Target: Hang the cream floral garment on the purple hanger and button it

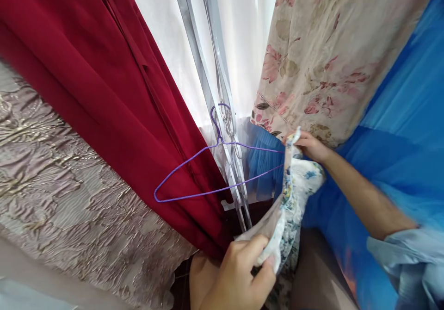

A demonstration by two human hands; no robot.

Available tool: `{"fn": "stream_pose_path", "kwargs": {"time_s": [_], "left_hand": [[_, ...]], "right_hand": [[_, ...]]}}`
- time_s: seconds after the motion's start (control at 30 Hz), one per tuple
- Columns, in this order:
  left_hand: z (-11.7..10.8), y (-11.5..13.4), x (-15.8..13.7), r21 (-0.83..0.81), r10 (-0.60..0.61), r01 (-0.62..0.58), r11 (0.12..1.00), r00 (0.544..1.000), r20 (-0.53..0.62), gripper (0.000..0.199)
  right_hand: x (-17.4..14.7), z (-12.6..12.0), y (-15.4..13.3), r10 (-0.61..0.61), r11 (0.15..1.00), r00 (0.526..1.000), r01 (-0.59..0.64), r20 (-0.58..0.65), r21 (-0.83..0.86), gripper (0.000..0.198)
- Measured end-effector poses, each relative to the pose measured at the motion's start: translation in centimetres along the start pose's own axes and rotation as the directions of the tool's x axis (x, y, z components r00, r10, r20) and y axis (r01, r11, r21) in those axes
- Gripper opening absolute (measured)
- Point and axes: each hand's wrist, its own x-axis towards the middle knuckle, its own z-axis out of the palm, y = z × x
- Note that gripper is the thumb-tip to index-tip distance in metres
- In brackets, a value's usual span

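A white garment [298, 199] with a blue and yellow flower print hangs between my two hands. My left hand [241, 270], low in the middle, pinches its edge between thumb and fingers. My right hand [310, 146] grips the upper end of the same garment, its fingers partly hidden behind the cloth. A thin purple clothes hanger [194, 195] hangs by its hook to the left of the garment. The hanger's right end disappears at the garment's edge; whether it lies inside or behind the cloth I cannot tell. Its left end is bare.
Grey metal bars [192, 27] run down the middle behind the hanger. Dark red cloth [114, 92] and a textured, shiny floral fabric [62, 180] hang at left. A beige flowered cloth [312, 60] and blue tulle [398, 115] hang at right.
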Motion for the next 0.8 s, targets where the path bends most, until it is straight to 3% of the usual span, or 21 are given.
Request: {"fn": "stream_pose_path", "kwargs": {"time_s": [0.1,0.23,0.37,0.47,0.6,0.67,0.73,0.8], "left_hand": [[-2.0,-1.1,-0.6,0.037,-0.021,0.023,0.999,0.999,-0.039,0.011],[-6.1,-5.1,-1.8,0.127,-0.045,0.044,0.991,0.999,0.007,0.013],[-10.7,-10.5,-2.8,0.302,-0.235,0.227,0.926,0.972,-0.01,0.018],[-14.2,-13.3,-2.3,0.357,-0.271,0.291,0.888,0.957,-0.106,0.017],[-17.8,-13.5,0.6,0.433,-0.176,0.315,0.844,0.927,-0.331,0.02],[-18.7,-12.5,2.5,0.447,-0.072,0.3,0.843,0.886,-0.459,0.024],[-19.0,-11.3,4.8,0.38,0.023,0.222,0.898,0.839,-0.544,0.028],[-18.9,-10.3,7.1,0.2,0.057,0.07,0.977,0.821,-0.568,0.029]], "right_hand": [[2.0,3.2,-1.0,0.06,0.998,0.977,-0.058,0.205,-0.018,0.024],[2.2,6.0,-2.0,0.111,0.993,0.881,-0.118,0.459,-0.012,0.023],[0.9,6.5,-2.7,0.256,0.958,0.841,-0.286,0.477,-0.01,0.017],[0.1,6.8,-3.4,0.334,0.934,0.827,-0.356,0.452,-0.037,0.018],[-0.2,7.2,-4.1,0.383,0.916,0.818,-0.397,0.43,-0.06,0.027],[-0.1,6.9,-4.2,0.394,0.908,0.816,-0.416,0.424,-0.044,0.027],[-0.1,6.7,-4.1,0.411,0.895,0.808,-0.445,0.422,-0.021,0.026],[-0.2,6.8,-3.9,0.407,0.897,0.818,-0.441,0.406,-0.011,0.026]]}}
